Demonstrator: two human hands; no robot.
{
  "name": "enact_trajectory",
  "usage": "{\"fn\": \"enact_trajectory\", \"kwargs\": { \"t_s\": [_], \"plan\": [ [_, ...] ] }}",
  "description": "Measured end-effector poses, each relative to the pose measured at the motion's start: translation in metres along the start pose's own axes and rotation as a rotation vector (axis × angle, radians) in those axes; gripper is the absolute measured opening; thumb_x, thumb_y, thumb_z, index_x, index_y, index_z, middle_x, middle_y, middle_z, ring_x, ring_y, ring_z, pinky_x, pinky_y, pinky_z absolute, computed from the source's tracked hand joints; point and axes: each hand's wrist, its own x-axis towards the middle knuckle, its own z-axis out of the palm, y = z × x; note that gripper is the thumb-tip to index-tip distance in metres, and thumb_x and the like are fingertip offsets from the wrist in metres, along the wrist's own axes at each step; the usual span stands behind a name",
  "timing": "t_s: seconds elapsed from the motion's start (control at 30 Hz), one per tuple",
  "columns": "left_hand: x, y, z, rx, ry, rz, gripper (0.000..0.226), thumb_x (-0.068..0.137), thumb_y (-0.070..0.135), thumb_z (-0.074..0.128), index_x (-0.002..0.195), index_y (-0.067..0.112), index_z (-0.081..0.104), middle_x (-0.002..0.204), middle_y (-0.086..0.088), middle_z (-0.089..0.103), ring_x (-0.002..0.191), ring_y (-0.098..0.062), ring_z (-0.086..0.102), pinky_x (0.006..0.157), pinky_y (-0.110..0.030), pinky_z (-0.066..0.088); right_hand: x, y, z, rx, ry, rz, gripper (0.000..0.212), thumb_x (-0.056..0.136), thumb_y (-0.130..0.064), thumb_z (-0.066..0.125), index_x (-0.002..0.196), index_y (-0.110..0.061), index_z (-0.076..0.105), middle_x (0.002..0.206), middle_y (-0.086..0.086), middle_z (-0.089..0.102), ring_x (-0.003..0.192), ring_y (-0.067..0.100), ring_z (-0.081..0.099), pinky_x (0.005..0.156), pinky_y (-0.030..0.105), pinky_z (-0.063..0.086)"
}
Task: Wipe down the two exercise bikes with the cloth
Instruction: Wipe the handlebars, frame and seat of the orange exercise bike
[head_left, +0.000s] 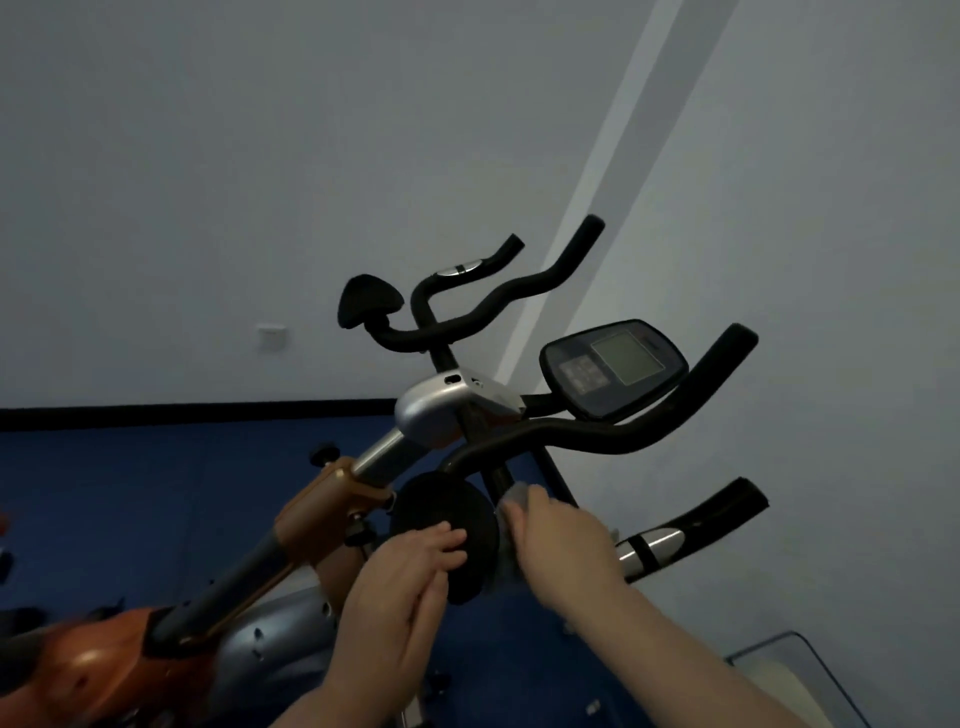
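A: Head view. Near bike: orange and grey exercise bike (218, 613) with black foam handlebars (613, 436) and a dark console with a grey screen (615, 366). Left hand (400, 597) rests on a round black padded elbow rest (447, 525), fingers fairly straight, flat against the pad, steadying it. Not curled round anything.

B: And the cloth?

A: Pale grey cloth (511, 501), bunched under the right hand (558, 540). That hand grasps it and presses it against the black handlebar stem just right of the pad. Only a small edge of fabric shows past the fingertips; some blur there.

B: Second bike?

A: Farther off, behind the first: black handlebars (498, 291), a black pad (366, 306), a silver sensor plate (460, 270). No hand near it. Its lower frame is hidden by the near bike.

B: Progress?

A: My reading: mid-wipe on the near bike's handlebar assembly. Cannot tell from surfaces alone which parts are already clean; nothing shows wet streaks or dust in this dim light. Likely left: the outer grips, console, frame, then the whole far bike. Call it early to middle.

B: Surroundings?

A: Blue floor (130, 493), pale wall (260, 156), white wall socket (271, 338) at left.
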Motion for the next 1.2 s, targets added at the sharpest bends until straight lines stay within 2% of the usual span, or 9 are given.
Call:
{"fn": "enact_trajectory", "kwargs": {
  "t_s": [0.07, 0.2, 0.37, 0.53, 0.67, 0.8, 0.97, 1.1, 1.2],
  "plan": [
    [-0.002, -0.001, 0.005, -0.007, 0.045, 0.007, 0.031, 0.094, 0.023, 0.041, 0.101, 0.020, 0.071, 0.120, 0.017, 0.065, 0.122, 0.004, 0.052, 0.106, -0.017, 0.035, 0.015, 0.000, 0.004, 0.069, -0.136, 0.022, 0.043, 0.105, -0.043, 0.020, 0.124, -0.016, 0.048, 0.110, 0.005, 0.063, 0.096, 0.023, 0.060, 0.068, 0.029, 0.032],
    [-0.004, -0.009, 0.012, -0.002, 0.134, 0.082, 0.029, 0.093, 0.019, 0.043, 0.096, 0.017, 0.072, 0.116, 0.012, 0.068, 0.118, 0.000, 0.057, 0.103, -0.021, 0.039, -0.006, 0.011, 0.006, -0.008, -0.134, 0.008, 0.046, 0.103, -0.049, 0.021, 0.134, -0.021, 0.040, 0.106, 0.000, 0.065, 0.090, 0.019, 0.061, 0.065, 0.030, 0.032],
    [0.008, -0.021, 0.020, -0.016, 0.214, 0.180, 0.025, 0.086, 0.013, 0.045, 0.088, 0.018, 0.070, 0.108, 0.008, 0.069, 0.109, -0.003, 0.059, 0.092, -0.024, 0.041, 0.039, -0.004, 0.004, 0.188, -0.277, 0.138, 0.045, 0.104, -0.047, 0.021, 0.119, -0.015, 0.050, 0.112, 0.008, 0.064, 0.099, 0.025, 0.059, 0.074, 0.033, 0.039],
    [0.008, -0.027, 0.019, -0.045, 0.150, 0.197, 0.020, 0.086, 0.017, 0.045, 0.094, 0.026, 0.061, 0.112, 0.014, 0.063, 0.111, 0.000, 0.055, 0.094, -0.021, 0.037, 0.018, -0.001, 0.003, 0.223, -0.238, 0.117, 0.046, 0.103, -0.048, 0.023, 0.136, -0.020, 0.039, 0.112, 0.005, 0.064, 0.097, 0.022, 0.061, 0.074, 0.034, 0.042],
    [0.011, -0.028, 0.016, -0.031, 0.117, 0.191, 0.020, 0.086, 0.019, 0.046, 0.091, 0.023, 0.066, 0.108, 0.011, 0.067, 0.108, -0.003, 0.057, 0.095, -0.019, 0.035, 0.037, 0.001, -0.001, 0.170, -0.350, 0.152, 0.049, 0.103, -0.051, 0.022, 0.125, -0.015, 0.047, 0.112, 0.010, 0.065, 0.097, 0.024, 0.060, 0.074, 0.035, 0.041],
    [0.019, -0.018, 0.002, -0.038, -0.017, 0.141, 0.017, 0.084, 0.022, 0.052, 0.086, 0.023, 0.069, 0.104, 0.015, 0.065, 0.104, 0.000, 0.056, 0.090, -0.022, 0.037, 0.038, -0.008, -0.001, 0.339, -0.342, 0.201, 0.048, 0.103, -0.052, 0.023, 0.129, -0.019, 0.047, 0.107, 0.004, 0.062, 0.095, 0.020, 0.058, 0.078, 0.034, 0.044],
    [0.053, 0.004, -0.001, 0.015, -0.109, 0.001, 0.017, 0.080, 0.024, 0.059, 0.093, 0.034, 0.060, 0.103, 0.022, 0.053, 0.104, 0.001, 0.048, 0.090, -0.016, 0.030, 0.008, 0.004, -0.004, 0.144, -0.351, 0.172, 0.044, 0.101, -0.054, 0.026, 0.128, -0.023, 0.042, 0.104, -0.001, 0.061, 0.089, 0.017, 0.058, 0.070, 0.033, 0.042],
    [0.066, 0.026, 0.021, 0.138, -0.188, -0.056, 0.030, 0.080, 0.010, 0.057, 0.098, 0.033, 0.055, 0.103, 0.019, 0.046, 0.102, -0.001, 0.040, 0.089, -0.017, 0.025, 0.035, -0.013, -0.007, 0.227, -0.438, 0.253, 0.037, 0.098, -0.032, 0.042, 0.132, -0.018, 0.040, 0.131, 0.005, 0.050, 0.109, 0.025, 0.057, 0.094, 0.048, 0.046],
    [0.064, 0.028, 0.023, 0.078, -0.100, -0.130, 0.041, 0.079, -0.005, 0.056, 0.092, 0.034, 0.053, 0.096, 0.020, 0.046, 0.093, 0.000, 0.043, 0.083, -0.017, 0.030, 0.032, -0.009, -0.005, 0.311, -0.404, 0.212, 0.040, 0.100, -0.037, 0.039, 0.135, -0.016, 0.037, 0.123, 0.008, 0.057, 0.102, 0.024, 0.058, 0.089, 0.042, 0.047]
  ]
}}
